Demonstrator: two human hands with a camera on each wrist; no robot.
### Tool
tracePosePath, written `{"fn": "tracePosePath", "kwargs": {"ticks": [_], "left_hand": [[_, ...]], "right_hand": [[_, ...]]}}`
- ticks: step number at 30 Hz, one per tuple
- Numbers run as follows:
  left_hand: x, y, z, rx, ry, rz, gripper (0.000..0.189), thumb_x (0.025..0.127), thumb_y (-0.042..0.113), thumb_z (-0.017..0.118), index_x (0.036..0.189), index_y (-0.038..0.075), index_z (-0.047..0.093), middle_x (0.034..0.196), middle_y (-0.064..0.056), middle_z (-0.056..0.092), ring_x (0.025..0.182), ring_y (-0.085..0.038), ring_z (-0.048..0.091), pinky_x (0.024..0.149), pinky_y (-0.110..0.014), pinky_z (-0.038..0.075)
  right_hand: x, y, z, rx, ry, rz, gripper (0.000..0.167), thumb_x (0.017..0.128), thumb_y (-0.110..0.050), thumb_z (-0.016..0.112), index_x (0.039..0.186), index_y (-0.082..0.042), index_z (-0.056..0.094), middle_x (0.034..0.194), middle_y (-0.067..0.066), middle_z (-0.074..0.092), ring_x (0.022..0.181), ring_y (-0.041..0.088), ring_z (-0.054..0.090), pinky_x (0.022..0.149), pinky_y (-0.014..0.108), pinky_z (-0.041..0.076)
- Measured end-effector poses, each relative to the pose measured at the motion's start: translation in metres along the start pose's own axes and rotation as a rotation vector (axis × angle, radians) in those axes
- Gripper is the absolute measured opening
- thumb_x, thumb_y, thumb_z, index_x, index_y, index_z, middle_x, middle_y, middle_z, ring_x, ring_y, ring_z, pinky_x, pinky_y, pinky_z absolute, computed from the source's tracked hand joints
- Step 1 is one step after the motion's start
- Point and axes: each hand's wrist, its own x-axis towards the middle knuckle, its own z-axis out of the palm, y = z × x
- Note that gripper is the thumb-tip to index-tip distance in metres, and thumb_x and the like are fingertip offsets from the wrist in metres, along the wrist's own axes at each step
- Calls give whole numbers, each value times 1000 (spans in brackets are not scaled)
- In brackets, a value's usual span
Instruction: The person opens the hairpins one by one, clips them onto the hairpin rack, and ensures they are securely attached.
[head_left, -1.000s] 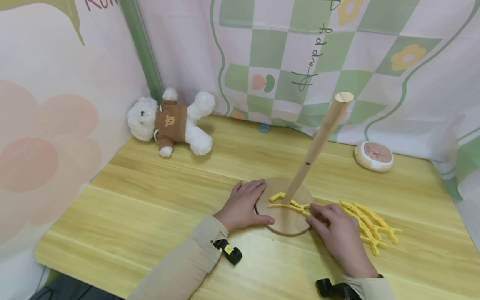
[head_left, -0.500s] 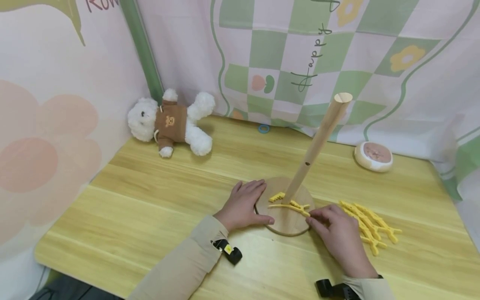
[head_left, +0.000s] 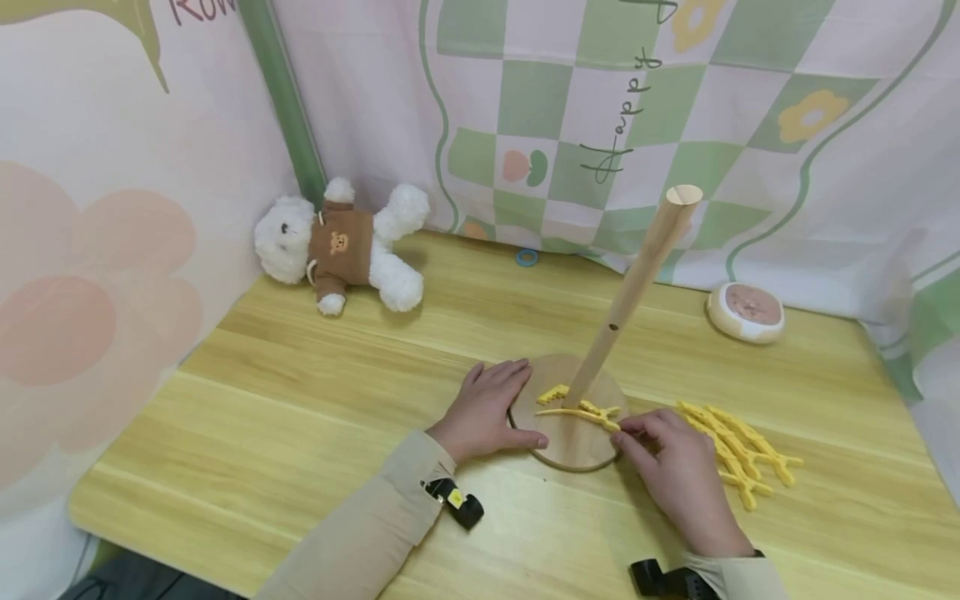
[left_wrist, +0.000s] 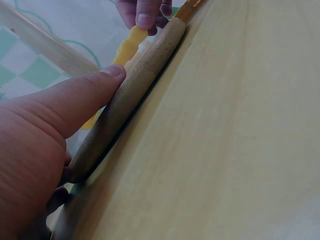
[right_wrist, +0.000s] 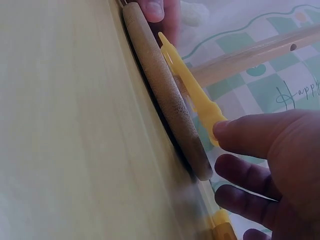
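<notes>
A round wooden base [head_left: 570, 446] lies on the table with a thick wooden post [head_left: 637, 275] rising from it. My left hand [head_left: 487, 412] holds the base's left rim, its thumb lying over the front edge. On the base, in front of the post, rests a yellow branch-shaped piece [head_left: 581, 413]; its forked right end is pinched between thumb and finger of my right hand [head_left: 671, 467]. The right wrist view shows this yellow piece [right_wrist: 195, 95] just above the base's edge. Another yellow piece [head_left: 555, 392] lies behind, partly hidden by the post.
Several yellow branch-shaped pieces [head_left: 738, 450] lie to the right, beside my right hand. A white plush toy [head_left: 348, 242] in a brown top lies at the back left. At the back are a blue ring [head_left: 527, 257] and a white-and-pink oval device [head_left: 746, 312].
My right index finger has come down slightly onto the end of the yellow piece. The left hand, base and post have stayed put.
</notes>
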Motion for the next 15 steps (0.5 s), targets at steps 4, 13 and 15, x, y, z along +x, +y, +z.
{"fn": "tracePosePath", "kwargs": {"ticks": [4, 13, 15], "left_hand": [[0, 0, 0, 0, 2, 1, 105, 80, 68, 71, 159, 11, 30, 165, -3, 26, 151, -22, 22, 124, -50, 7], [-1, 0, 0, 10, 4, 3, 105, 80, 68, 71, 158, 10, 30, 165, -3, 27, 151, -22, 23, 124, -50, 7], [-1, 0, -1, 9, 4, 3, 105, 80, 68, 71, 158, 10, 30, 165, -3, 27, 151, -22, 23, 124, -50, 7]], "right_hand": [[0, 0, 0, -7, 18, -25, 12, 81, -9, 84, 89, -13, 76, 86, -4, 67, 74, 17, 64, 72, 33, 44], [-1, 1, 0, -7, 25, -37, 13, 80, -9, 84, 89, -15, 76, 87, -6, 67, 73, 12, 62, 62, 24, 49], [-1, 1, 0, -11, 25, -41, 13, 80, -9, 84, 88, -15, 76, 86, -6, 67, 73, 12, 63, 62, 25, 50]]}}
